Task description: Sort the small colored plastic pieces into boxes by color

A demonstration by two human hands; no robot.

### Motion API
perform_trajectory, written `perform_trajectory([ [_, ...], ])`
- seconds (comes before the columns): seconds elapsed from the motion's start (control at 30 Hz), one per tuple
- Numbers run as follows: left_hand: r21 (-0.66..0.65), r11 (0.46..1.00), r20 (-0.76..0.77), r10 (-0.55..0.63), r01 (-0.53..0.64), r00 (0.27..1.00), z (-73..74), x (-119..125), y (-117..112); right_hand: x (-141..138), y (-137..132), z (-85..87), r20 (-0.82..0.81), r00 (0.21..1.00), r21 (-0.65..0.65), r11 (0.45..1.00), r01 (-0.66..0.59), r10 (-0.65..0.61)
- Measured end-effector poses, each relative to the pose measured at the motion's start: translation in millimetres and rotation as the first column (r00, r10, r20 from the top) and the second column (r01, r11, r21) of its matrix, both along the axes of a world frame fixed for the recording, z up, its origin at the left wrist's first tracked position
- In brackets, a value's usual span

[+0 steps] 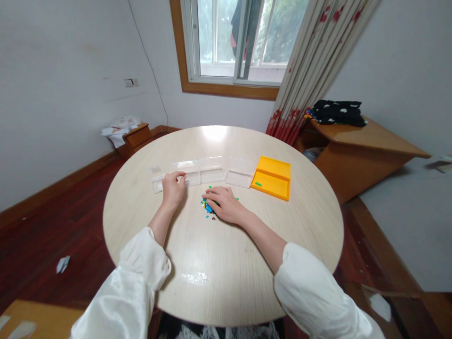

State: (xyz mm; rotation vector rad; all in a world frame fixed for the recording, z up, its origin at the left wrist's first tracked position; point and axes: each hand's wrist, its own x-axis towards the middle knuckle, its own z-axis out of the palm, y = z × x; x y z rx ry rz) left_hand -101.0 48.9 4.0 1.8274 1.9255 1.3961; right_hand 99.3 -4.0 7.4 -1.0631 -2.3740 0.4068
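Right hand (pixel 226 205): palm down, partly open, fingers loosely bent and thumb set apart from them, positioned over a pile of small coloured pieces (pixel 208 208) near the middle of the round table (pixel 226 263). Fingertips appear to touch the pile; any piece beneath the palm is hidden. Left hand (pixel 173 189): raised at the near side of a row of clear boxes (pixel 212 176), thumb and index finger brought close together; whether a piece is gripped between them cannot be determined. This hand covers part of the row, and the transparent walls are hard to make out against the tabletop. An open yellow box (pixel 273 185) stands at the right end of the row, with a green piece (pixel 258 184) inside its near half. Both white sleeves (pixel 314 292) are cut off by the lower edge of the view.
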Motion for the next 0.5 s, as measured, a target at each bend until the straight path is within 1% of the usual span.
perform_trajectory([
  [0.2, -0.075, 0.997, -0.062, 0.023, -0.027, 0.998, -2.6, 1.0, 1.1, -5.9, -3.4, 4.8, 0.104, 0.994, 0.016, 1.000, -0.022, 0.020],
  [0.3, -0.075, 0.997, -0.067, 0.014, -0.019, 0.998, -1.3, 2.7, 0.0, -5.8, -2.2, 3.6, 0.126, 0.992, 0.004, 1.000, -0.020, 0.019],
  [0.4, -0.053, 0.998, -0.040, 0.017, -0.019, 0.999, 1.8, 2.4, -1.8, -5.2, -0.2, 0.9, 0.113, 0.994, -0.001, 1.000, -0.013, 0.013],
  [0.5, -0.021, 0.999, 0.029, 0.039, -0.038, 0.999, 6.2, 0.5, -4.0, -4.3, 1.6, -1.8, 0.096, 0.995, -0.004, 1.000, 0.001, -0.001],
])
